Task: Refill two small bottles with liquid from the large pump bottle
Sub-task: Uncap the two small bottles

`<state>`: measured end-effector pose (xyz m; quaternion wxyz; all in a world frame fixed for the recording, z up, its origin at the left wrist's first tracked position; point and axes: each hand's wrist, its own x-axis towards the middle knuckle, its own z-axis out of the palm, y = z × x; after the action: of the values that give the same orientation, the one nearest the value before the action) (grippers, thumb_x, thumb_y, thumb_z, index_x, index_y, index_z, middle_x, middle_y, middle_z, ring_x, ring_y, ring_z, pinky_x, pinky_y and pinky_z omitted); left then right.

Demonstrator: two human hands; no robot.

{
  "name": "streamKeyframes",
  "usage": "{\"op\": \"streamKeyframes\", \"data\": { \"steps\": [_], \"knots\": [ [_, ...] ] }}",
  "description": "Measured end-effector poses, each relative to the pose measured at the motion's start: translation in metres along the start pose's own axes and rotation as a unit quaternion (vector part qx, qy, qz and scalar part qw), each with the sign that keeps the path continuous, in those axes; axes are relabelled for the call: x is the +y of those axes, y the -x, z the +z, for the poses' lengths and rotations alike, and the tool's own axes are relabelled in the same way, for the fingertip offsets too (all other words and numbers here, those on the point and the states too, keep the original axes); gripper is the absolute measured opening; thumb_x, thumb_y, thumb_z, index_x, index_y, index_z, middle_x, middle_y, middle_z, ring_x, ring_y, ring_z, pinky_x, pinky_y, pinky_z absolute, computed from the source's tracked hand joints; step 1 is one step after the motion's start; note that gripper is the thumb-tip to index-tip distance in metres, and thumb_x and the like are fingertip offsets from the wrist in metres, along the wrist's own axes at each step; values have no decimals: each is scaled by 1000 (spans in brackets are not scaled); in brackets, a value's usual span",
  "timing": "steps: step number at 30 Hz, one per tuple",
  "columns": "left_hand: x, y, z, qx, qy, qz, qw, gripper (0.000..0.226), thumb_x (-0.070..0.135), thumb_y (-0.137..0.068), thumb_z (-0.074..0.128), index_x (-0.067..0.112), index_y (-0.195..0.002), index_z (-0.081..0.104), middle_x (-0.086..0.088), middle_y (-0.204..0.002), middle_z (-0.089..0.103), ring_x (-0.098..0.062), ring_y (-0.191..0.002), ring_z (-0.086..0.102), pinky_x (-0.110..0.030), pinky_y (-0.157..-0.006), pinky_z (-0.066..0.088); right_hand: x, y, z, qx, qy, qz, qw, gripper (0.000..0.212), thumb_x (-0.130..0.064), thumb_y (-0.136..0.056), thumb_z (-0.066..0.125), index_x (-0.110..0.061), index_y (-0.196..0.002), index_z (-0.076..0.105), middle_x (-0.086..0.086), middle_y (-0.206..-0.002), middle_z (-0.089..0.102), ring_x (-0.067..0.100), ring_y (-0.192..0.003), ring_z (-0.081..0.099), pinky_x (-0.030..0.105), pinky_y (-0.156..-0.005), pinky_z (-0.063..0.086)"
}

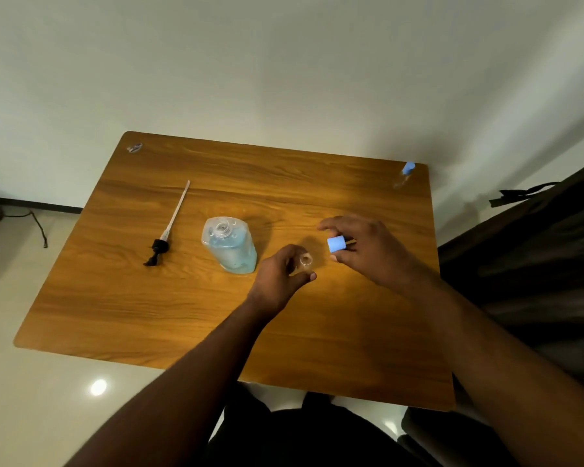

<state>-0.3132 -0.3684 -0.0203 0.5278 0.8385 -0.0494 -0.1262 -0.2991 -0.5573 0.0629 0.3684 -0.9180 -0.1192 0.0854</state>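
Holding an unlabelled small bottle [304, 261], left hand [279, 276]; right hand [364, 247] pinches blue cap [336, 244].

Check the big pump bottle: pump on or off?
Off. The large bottle stands with its neck open; the pump lies on the table to its left.

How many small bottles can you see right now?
2. One small bottle, uncapped, is held in the left hand; the other small bottle, capped blue, stands at the table's far right corner.
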Motion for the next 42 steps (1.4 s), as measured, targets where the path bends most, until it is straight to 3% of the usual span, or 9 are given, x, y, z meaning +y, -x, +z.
{"op": "streamKeyframes", "data": {
  "steps": [6,11,16,21,26,31,35,39,42],
  "knots": [
    [-36,-21,7,30,38,-66,997,33,10,-76,79,15,-102,59,0,-93,67,-16,-87,63,-27,-78,51,52,1,61,114,-170,205,957,32,-8,-72,78,-21,-99,68,-7,-98,67,6,-92,62,24,-77,52],
    [-62,-35,27,-19,37,-93,995,32,5,-77,76,12,-104,59,2,-92,63,-13,-92,60,-29,-88,51,93,2,114,139,-181,262,938,45,0,-74,74,-13,-116,63,2,-105,66,13,-95,63,23,-82,51],
    [-78,-51,41,-23,-7,-97,995,37,15,-80,75,17,-113,59,-4,-109,67,-17,-102,62,-38,-90,53,113,-7,142,120,-39,205,971,28,1,-76,71,-8,-102,68,8,-106,62,21,-97,61,20,-79,42],
    [-82,-60,41,-12,-31,-96,995,39,13,-77,77,16,-112,59,2,-102,65,-15,-95,61,-33,-82,53,116,-18,150,94,32,190,977,35,-6,-83,66,-12,-118,61,6,-119,60,20,-108,57,25,-87,47],
    [-86,-58,44,-5,-54,-94,994,43,10,-78,75,16,-117,58,-2,-110,66,-16,-101,62,-40,-89,53,118,-18,156,81,64,182,978,43,-7,-85,63,-13,-127,55,6,-126,56,22,-116,52,30,-95,46],
    [-73,-51,46,-20,-64,-96,993,89,13,-74,80,27,-146,30,-5,-138,52,-18,-124,52,-31,-98,46,119,-18,156,84,38,189,978,53,-7,-83,67,-15,-132,51,5,-131,53,21,-121,50,29,-98,44],
    [-42,-37,30,9,-46,-70,996,116,24,-64,88,24,-152,13,-4,-153,33,-18,-140,33,-36,-109,38,120,-8,138,74,-8,174,982,69,-13,-77,74,-22,-138,44,6,-145,38,19,-133,37,26,-101,37],
    [13,-12,20,64,-15,-17,998,106,32,-64,88,28,-148,23,8,-138,45,-1,-128,40,-10,-93,33,131,16,92,117,-9,151,982,73,-9,-71,79,-22,-136,48,7,-147,33,20,-134,36,35,-100,46],
    [48,-31,29,54,-20,-2,998,87,30,-70,84,28,-142,35,8,-133,50,0,-122,42,-15,-90,36,136,21,46,145,24,169,975,62,-10,-74,77,-21,-130,54,6,-142,39,19,-126,43,27,-95,45]
  ]
}}
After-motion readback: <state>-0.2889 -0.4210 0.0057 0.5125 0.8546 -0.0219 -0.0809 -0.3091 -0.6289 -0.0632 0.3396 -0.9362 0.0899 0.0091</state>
